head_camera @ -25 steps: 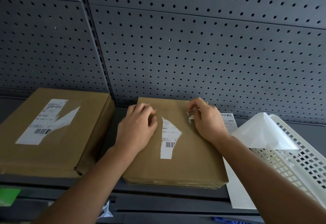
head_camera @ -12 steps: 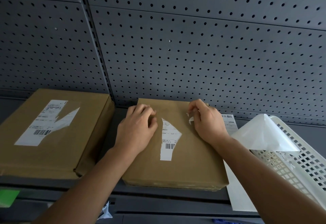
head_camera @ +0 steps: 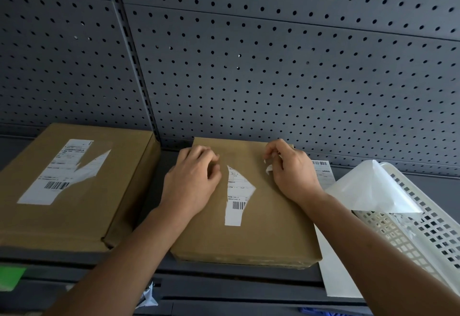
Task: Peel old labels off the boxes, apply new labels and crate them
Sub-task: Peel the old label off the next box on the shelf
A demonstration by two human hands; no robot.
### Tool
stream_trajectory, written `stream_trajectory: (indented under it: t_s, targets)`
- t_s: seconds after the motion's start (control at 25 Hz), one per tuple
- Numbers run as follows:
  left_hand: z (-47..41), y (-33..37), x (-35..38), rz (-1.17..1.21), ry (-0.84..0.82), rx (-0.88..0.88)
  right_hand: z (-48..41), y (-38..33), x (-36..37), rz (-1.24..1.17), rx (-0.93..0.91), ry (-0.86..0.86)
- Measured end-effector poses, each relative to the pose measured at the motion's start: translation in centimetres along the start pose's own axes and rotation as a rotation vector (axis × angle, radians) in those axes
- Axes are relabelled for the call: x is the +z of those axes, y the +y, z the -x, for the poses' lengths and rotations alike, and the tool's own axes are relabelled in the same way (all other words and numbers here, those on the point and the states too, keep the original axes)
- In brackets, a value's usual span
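Lying flat on the dark shelf, the brown cardboard mailer box (head_camera: 261, 236) has its near edge at the shelf lip. On its lid sits a torn white label remnant (head_camera: 237, 191), a narrow strip whose long axis runs away from the person and tapers to a point at the far end. It carries a small barcode, but the print is too small to read.

The remnant lies between the hands. The left hand (head_camera: 194, 181) rests just beside it, fingers curled onto the cardboard with nothing visible in them. The right hand (head_camera: 291, 176), a little farther off, pinches a crumpled white label scrap (head_camera: 269, 168). The left hand looks better placed to lift that far tip.

Further left, a second brown cardboard box (head_camera: 119, 166) bears a ripped barcode label (head_camera: 59, 173). A white perforated plastic crate (head_camera: 423, 228) stands to the right, and the grey pegboard wall (head_camera: 273, 79) is behind.
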State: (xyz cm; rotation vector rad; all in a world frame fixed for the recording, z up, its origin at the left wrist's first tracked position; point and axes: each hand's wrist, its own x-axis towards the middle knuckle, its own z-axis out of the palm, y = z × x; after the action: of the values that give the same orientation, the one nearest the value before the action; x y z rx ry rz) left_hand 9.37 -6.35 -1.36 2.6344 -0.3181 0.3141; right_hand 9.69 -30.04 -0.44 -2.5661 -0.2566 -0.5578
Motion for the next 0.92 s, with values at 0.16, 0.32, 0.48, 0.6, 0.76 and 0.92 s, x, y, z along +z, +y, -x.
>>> stream_trajectory:
  t_s: [0.16,0.32,0.48,0.6,0.76,0.92]
  targets:
    - [-0.05,-0.03,-0.01,-0.005,0.001,0.003,-0.11,-0.22,0.07,0.027,0.010,-0.041]
    - [0.04,0.03,0.08,-0.006,0.003,0.003,-0.07,-0.06,0.19,0.045,-0.012,-0.055]
    - [0.06,0.04,0.13,-0.010,0.002,0.006,-0.17,0.02,0.21,0.047,-0.003,-0.055]
    - [0.01,0.02,0.06,-0.017,0.011,0.009,0.01,0.12,-0.02,-0.025,0.010,-0.026]
    - [-0.02,0.04,0.02,-0.010,0.008,0.002,-0.19,-0.04,-0.03,-0.044,0.019,-0.054]
    - [0.05,0.12,0.11,-0.013,0.008,0.000,-0.34,0.04,0.04,-0.034,0.038,-0.082]
